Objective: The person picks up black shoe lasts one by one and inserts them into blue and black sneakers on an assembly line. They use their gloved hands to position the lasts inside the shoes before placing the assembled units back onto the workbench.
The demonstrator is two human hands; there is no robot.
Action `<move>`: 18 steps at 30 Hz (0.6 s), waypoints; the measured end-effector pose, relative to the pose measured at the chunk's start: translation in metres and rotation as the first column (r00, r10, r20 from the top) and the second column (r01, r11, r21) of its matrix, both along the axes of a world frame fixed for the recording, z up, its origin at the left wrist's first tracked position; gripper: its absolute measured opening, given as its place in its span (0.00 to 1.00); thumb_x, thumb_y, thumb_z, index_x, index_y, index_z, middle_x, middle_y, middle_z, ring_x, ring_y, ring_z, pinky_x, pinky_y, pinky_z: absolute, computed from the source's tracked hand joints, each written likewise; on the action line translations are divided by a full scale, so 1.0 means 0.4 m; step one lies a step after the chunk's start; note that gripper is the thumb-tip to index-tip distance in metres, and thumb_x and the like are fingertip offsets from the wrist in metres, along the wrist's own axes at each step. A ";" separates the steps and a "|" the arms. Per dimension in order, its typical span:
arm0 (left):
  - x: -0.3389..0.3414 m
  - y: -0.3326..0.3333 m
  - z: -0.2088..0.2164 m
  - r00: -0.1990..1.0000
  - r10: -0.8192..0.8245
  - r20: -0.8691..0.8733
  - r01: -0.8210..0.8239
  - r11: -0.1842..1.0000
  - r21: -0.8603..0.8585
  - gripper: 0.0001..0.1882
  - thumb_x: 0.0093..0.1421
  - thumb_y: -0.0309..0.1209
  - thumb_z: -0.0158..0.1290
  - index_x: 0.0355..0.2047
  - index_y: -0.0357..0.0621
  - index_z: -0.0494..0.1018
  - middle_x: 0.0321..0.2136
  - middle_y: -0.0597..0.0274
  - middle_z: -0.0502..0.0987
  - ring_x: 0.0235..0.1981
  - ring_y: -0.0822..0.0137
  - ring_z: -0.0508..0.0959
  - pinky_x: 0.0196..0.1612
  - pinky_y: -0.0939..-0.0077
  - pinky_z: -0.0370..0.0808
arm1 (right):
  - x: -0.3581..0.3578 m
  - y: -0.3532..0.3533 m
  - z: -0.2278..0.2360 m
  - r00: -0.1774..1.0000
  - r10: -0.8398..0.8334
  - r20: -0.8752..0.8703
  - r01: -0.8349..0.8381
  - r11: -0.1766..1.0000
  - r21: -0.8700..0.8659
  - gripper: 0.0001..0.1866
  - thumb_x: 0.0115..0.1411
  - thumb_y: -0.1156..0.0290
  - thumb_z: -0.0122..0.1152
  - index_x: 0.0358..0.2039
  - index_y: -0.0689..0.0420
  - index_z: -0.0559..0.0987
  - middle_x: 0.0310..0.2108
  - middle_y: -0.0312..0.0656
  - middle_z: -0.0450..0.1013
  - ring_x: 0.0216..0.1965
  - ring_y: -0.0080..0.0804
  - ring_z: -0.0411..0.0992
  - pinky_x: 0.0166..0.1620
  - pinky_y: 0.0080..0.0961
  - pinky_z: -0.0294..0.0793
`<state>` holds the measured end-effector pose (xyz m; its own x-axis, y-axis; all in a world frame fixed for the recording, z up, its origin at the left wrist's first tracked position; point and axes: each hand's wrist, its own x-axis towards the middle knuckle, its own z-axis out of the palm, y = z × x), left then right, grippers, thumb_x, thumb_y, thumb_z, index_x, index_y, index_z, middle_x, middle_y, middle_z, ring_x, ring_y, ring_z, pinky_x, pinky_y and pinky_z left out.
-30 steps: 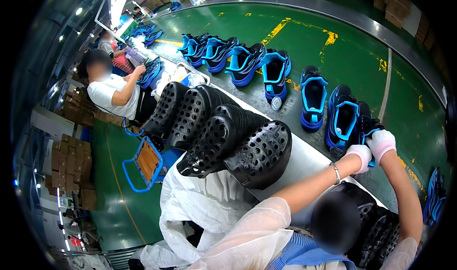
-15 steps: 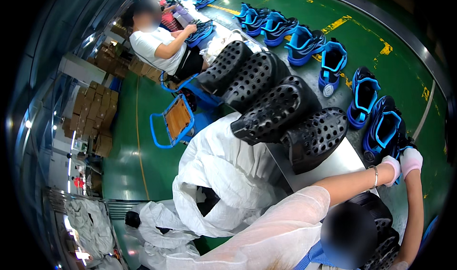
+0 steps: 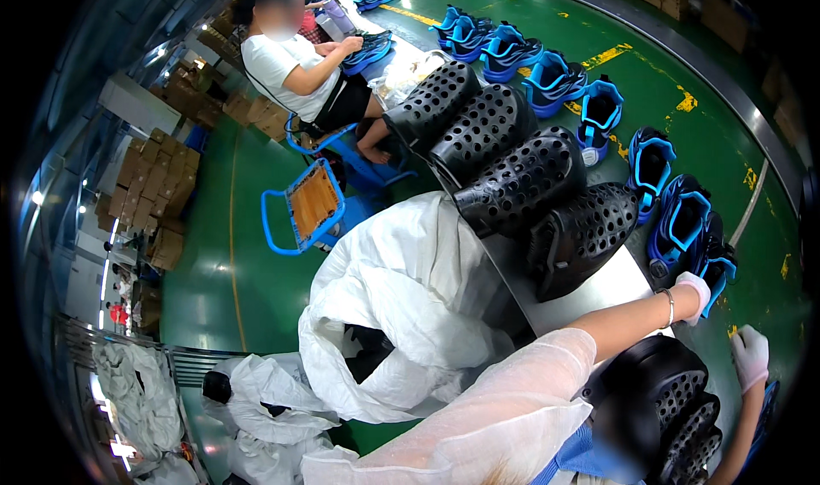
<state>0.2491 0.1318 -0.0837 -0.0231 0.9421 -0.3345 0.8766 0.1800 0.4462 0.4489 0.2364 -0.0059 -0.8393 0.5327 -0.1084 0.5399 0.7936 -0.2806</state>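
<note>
My left hand point(image 3: 694, 296), in a white glove with a bracelet at the wrist, is closed on the near end of a black-and-blue sneaker point(image 3: 719, 273). This sneaker is the nearest in a line of similar ones along the metal table, partly hidden behind its neighbour point(image 3: 681, 224). My right hand point(image 3: 750, 354), also white-gloved, is held apart from the shoe to the right, holding nothing, with its fingers loosely extended. Black perforated foot-shaped forms point(image 3: 598, 229) lie beside my left forearm, and more of them point(image 3: 666, 382) are below it.
A large white sack point(image 3: 393, 297) stands left of the table, with dark contents showing in its opening. Beyond it are a blue-framed chair point(image 3: 312, 207) and a seated person point(image 3: 299, 70) handling shoe parts. Stacked cartons point(image 3: 149, 194) stand farther left. A metal rail point(image 3: 709, 66) curves along the right.
My right hand has come off the sneaker and moved down and away. My left hand stays at the sneaker, which is now more visible. The whole view has shifted slightly.
</note>
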 end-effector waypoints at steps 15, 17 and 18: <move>0.026 0.026 -0.041 0.984 -0.011 -0.177 0.007 1.000 -0.026 0.14 0.48 0.35 0.59 0.37 0.50 0.80 0.37 0.65 0.80 0.38 0.65 0.80 0.37 0.70 0.77 | 0.321 0.027 0.013 0.938 -0.346 0.012 0.339 0.912 -0.230 0.09 0.58 0.72 0.48 0.22 0.59 0.68 0.11 0.35 0.61 0.11 0.20 0.60 0.16 0.20 0.60; 0.040 0.033 -0.051 0.981 -0.020 -0.190 0.019 1.000 -0.005 0.15 0.49 0.35 0.59 0.39 0.50 0.79 0.38 0.65 0.80 0.40 0.65 0.80 0.37 0.70 0.77 | 0.325 0.026 0.014 0.940 -0.341 0.001 0.333 0.916 -0.222 0.09 0.58 0.72 0.48 0.22 0.60 0.68 0.12 0.34 0.61 0.12 0.20 0.60 0.16 0.20 0.60; 0.052 0.036 -0.062 0.979 -0.019 -0.201 0.024 0.999 0.022 0.17 0.49 0.35 0.59 0.41 0.49 0.78 0.40 0.65 0.79 0.41 0.65 0.79 0.38 0.69 0.77 | 0.327 0.025 0.016 0.934 -0.357 0.012 0.350 0.907 -0.234 0.09 0.58 0.72 0.48 0.23 0.60 0.68 0.12 0.34 0.61 0.12 0.20 0.60 0.16 0.20 0.60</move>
<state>0.2698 0.1460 -0.1084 -0.0673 0.9508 -0.3024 0.9523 0.1516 0.2647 0.5797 0.2464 0.0004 -0.6055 0.7587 -0.2404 0.7614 0.4645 -0.4522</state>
